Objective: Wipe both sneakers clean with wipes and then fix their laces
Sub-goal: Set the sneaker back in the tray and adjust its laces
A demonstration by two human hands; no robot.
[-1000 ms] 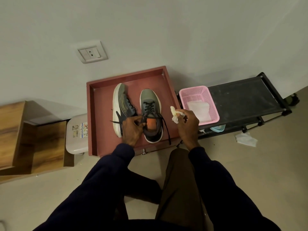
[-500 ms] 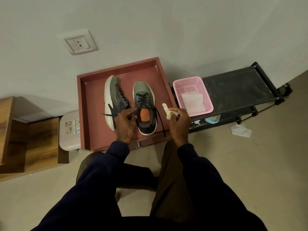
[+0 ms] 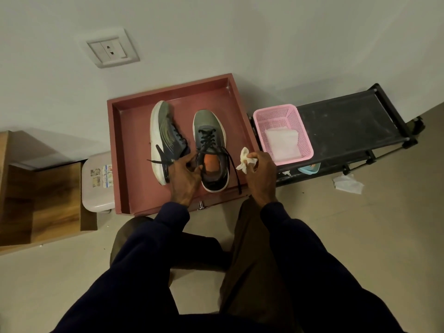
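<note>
Two grey-green sneakers lie in a red tray (image 3: 125, 150). The left sneaker (image 3: 163, 135) rests on its side, white sole facing left. The right sneaker (image 3: 210, 140) stands upright, orange insole showing and black laces loose, one lace end trailing over the tray's front edge. My left hand (image 3: 183, 179) grips the collar of the right sneaker by its heel opening. Just right of that sneaker, my right hand (image 3: 260, 171) pinches a crumpled white wipe (image 3: 245, 159).
A pink basket (image 3: 305, 131) holding folded white wipes sits on a black shoe rack (image 3: 348, 121) right of the tray. A used wipe (image 3: 347, 185) lies on the floor. A white bin lid (image 3: 97, 181) and wooden boxes (image 3: 40, 195) stand left of the tray.
My left hand has shifted its hold on the right sneaker's collar. My right hand keeps the wipe beside the shoe. The camera view has wobbled a little.
</note>
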